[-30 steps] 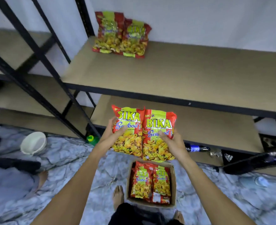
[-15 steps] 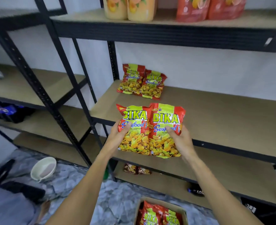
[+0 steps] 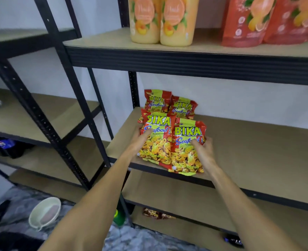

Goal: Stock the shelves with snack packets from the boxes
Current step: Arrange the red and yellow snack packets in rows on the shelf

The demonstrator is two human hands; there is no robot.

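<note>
Left hand: the left hand point(image 3: 139, 140) grips the left packet point(image 3: 157, 142) by its side. The thumb lies on the front. The other fingers go behind it, out of sight.
Right hand: the right hand point(image 3: 205, 153) grips the right packet point(image 3: 185, 153) the same way, thumb on the front.
Held packets: the two are side by side and touching, at the front of the middle shelf point(image 3: 258, 151). Their bottom ends hang out over the front edge. I cannot tell if they rest on the board yet.
Back packets: two more point(image 3: 156, 104) stand at the back of this shelf, leaning on the wall, just behind the held ones.
Done: those two back ones look put away.
Now: I think this pair is being set down in front of them.
Left to do: let go of this pair, then fetch more. Most of this shelf is bare, so lots more would fit.
Box: not in view, so I cannot tell how many packets are left.
Top shelf: orange bottles point(image 3: 160, 20) and red pouches point(image 3: 269, 20).
Floor: a pale bowl point(image 3: 44, 212).
</note>
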